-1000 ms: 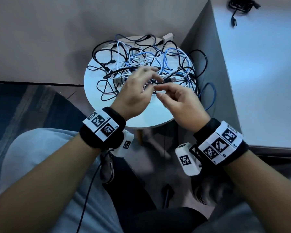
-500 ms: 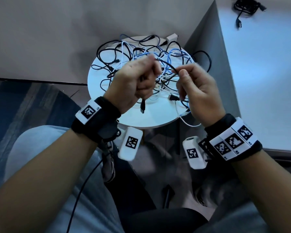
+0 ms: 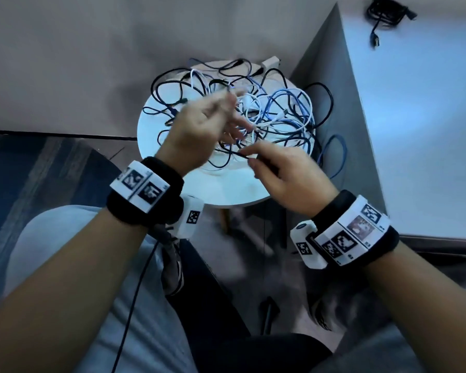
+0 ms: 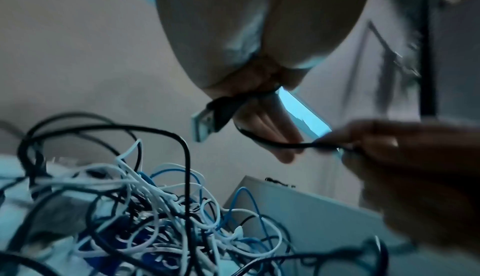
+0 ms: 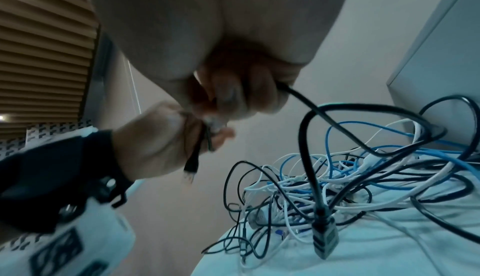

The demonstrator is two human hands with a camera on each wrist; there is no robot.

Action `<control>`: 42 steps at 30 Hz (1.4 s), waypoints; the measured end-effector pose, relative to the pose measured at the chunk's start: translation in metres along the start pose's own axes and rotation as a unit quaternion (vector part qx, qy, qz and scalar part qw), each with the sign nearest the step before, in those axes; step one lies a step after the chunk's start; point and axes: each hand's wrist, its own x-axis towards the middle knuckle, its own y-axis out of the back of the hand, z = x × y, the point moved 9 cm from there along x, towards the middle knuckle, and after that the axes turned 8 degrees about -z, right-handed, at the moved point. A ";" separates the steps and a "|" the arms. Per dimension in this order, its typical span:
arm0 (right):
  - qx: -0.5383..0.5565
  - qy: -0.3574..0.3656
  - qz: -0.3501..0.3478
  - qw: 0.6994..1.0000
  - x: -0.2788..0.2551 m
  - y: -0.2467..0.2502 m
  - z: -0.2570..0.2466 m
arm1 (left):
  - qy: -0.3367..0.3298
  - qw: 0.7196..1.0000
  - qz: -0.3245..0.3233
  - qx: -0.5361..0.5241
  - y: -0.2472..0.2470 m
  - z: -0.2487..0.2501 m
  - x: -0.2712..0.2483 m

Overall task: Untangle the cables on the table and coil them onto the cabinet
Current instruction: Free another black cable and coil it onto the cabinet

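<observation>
A tangle of black, white and blue cables (image 3: 269, 117) lies on the round white table (image 3: 226, 189). My left hand (image 3: 207, 125) is raised over the tangle and blurred; it grips one end of a black cable (image 4: 280, 145), whose USB plug (image 4: 203, 125) sticks out below the palm. The cable runs a short way to my right hand (image 3: 256, 160), which pinches it between thumb and fingers just above the table's near side. From the right hand (image 5: 233, 100) the black cable (image 5: 306, 106) loops down to a second plug (image 5: 324, 237) dangling over the table.
The pale grey cabinet (image 3: 414, 130) stands right of the table, its top higher than the table. A coiled black cable (image 3: 385, 14) lies at the cabinet's far edge. A blue cable loop (image 3: 334, 157) hangs off the table beside the cabinet. My knees are below.
Both hands have come down from a raised, fisted hold. The right hand dropped toward the table's near side and the left hand swung away over the tangle, fingers spreading.
</observation>
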 end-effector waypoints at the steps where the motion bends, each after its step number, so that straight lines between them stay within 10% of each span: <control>1: 0.025 -0.002 0.034 0.999 -0.001 0.009 0.000 | 0.010 0.998 -0.039 0.047 -0.011 -0.002 -0.002; 6: 0.146 0.013 0.152 0.977 -0.005 0.045 -0.008 | 0.056 0.981 -0.186 -0.004 -0.049 0.000 -0.010; 11: 0.203 -0.003 0.202 0.958 -0.003 0.054 0.004 | 0.069 0.952 -0.167 -0.249 -0.051 0.000 -0.011; 19: 0.231 -0.058 0.078 0.968 0.003 0.015 0.019 | 0.050 0.887 -0.152 -0.434 -0.036 0.012 -0.009; 27: -0.062 -0.018 -0.042 0.997 0.002 -0.021 0.009 | -0.033 0.832 -0.020 -0.553 0.013 0.006 0.003; 30: -0.097 0.013 -0.087 0.991 -0.002 -0.037 0.001 | -0.036 0.896 0.061 -0.438 0.030 0.000 0.005; 33: -0.089 0.026 -0.070 0.993 0.000 -0.037 -0.005 | -0.036 0.993 0.075 -0.078 0.027 0.002 0.003; 36: -0.067 0.030 -0.002 0.997 0.002 -0.016 -0.008 | -0.023 0.977 -0.029 0.209 0.002 -0.003 0.000; 42: 0.081 0.002 0.120 0.989 -0.005 0.032 -0.008 | 0.081 0.975 -0.207 -0.009 -0.036 -0.008 -0.008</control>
